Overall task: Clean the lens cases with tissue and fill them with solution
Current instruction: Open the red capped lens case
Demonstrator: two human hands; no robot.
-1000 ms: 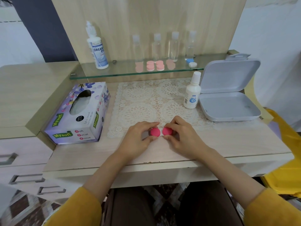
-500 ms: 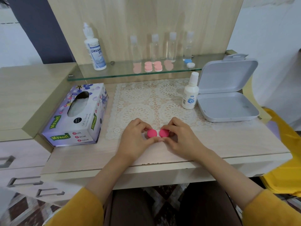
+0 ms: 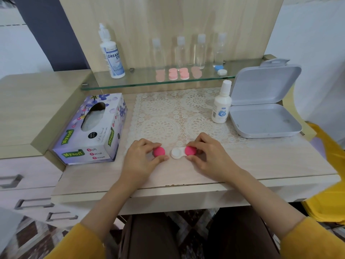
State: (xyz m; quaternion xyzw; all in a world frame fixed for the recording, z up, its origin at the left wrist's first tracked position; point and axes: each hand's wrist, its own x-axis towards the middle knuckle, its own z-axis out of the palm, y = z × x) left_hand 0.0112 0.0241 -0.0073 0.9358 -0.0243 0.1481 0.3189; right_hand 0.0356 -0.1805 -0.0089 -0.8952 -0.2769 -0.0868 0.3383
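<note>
A white lens case (image 3: 176,153) lies on the desk near the front edge of the lace mat. Its left well is uncovered. My left hand (image 3: 141,159) pinches the loose pink cap (image 3: 159,151), held just left of the case. My right hand (image 3: 209,156) grips the other pink cap (image 3: 190,150), which sits on the case's right well. A tissue box (image 3: 93,131) stands to the left. A small white solution bottle (image 3: 221,103) stands at the mat's right edge.
An open grey plastic box (image 3: 265,120) lies at the right. The glass shelf (image 3: 130,83) carries a large solution bottle (image 3: 111,53), several clear bottles (image 3: 199,51), pink lens cases (image 3: 178,73) and a blue-and-white case (image 3: 220,70). Drawers sit at the lower left.
My left hand has taken the left pink cap off the case and moved it left, which uncovered the white well. My right hand stays on the right cap.
</note>
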